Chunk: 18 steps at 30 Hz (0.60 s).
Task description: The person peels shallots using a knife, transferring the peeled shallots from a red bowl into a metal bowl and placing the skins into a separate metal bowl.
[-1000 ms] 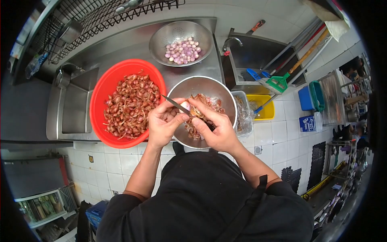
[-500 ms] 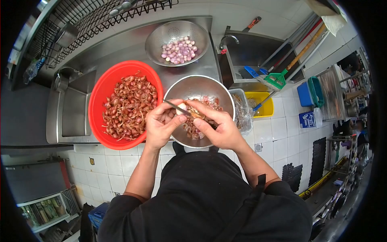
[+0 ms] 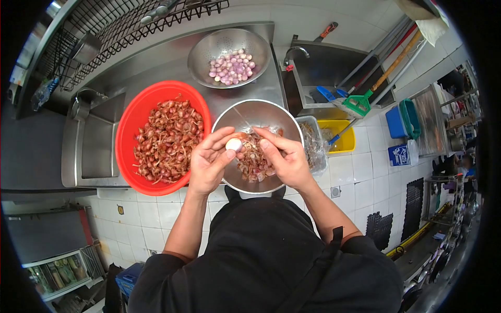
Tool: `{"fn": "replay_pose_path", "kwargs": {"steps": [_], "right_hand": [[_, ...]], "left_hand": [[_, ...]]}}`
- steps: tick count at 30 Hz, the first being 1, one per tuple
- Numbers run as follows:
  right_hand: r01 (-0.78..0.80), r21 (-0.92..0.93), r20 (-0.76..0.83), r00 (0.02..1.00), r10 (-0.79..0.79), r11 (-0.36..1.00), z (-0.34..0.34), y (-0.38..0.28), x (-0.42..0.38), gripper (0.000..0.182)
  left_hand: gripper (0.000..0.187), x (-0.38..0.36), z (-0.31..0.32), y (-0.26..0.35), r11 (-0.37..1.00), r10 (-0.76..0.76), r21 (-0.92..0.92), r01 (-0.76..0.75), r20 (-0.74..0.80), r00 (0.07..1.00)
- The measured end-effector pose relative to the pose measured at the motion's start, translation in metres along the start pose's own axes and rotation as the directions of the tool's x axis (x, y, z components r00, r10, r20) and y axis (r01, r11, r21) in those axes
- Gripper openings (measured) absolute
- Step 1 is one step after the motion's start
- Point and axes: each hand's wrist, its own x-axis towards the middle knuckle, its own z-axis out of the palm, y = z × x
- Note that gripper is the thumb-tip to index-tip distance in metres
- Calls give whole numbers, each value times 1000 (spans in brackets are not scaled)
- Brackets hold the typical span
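Between the thumb and fingers of my left hand [image 3: 207,163] is a shallot [image 3: 234,145], its pale flesh showing and some brown skin at its upper edge. My right hand [image 3: 286,160] is closed around a small knife [image 3: 243,116]; the thin blade points up and away, and the handle is hidden in my fingers. Both hands hover over a steel bowl [image 3: 226,113] with shallot skins [image 3: 255,163] in it. To the left, a red basin [image 3: 124,143] holds many unpeeled shallots [image 3: 168,141]. A steel colander [image 3: 201,52] behind contains peeled shallots [image 3: 232,68].
A sink basin [image 3: 96,148] lies at far left, under a wire rack [image 3: 112,34]. Right of the bowl sit a clear plastic-lined container [image 3: 312,143] and a yellow bin [image 3: 342,136]. Another sink with a tap [image 3: 298,50] and a green dustpan brush [image 3: 357,104] are farther right.
The knife has moved off the shallot and swung to point away from me. My hands have drawn slightly apart, and the shallot's pale side now faces up.
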Motion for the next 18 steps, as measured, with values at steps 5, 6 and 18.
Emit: {"fn": "replay_pose_path", "kwargs": {"steps": [5,6,18], "right_hand": [[-130,203,124,987,107,971,2,-15,-4,42],[-131,203,123,987,108,970,1,-15,-5,42],[233,-106,173,962,-213,967,7,-8,3,36]], "left_hand": [[37,3,-3,-5,1000,27,-16,-27,23,999],[37,3,-2,-6,1000,26,-16,-25,23,999],[26,5,1,2,955,165,248,-165,19,986]]}}
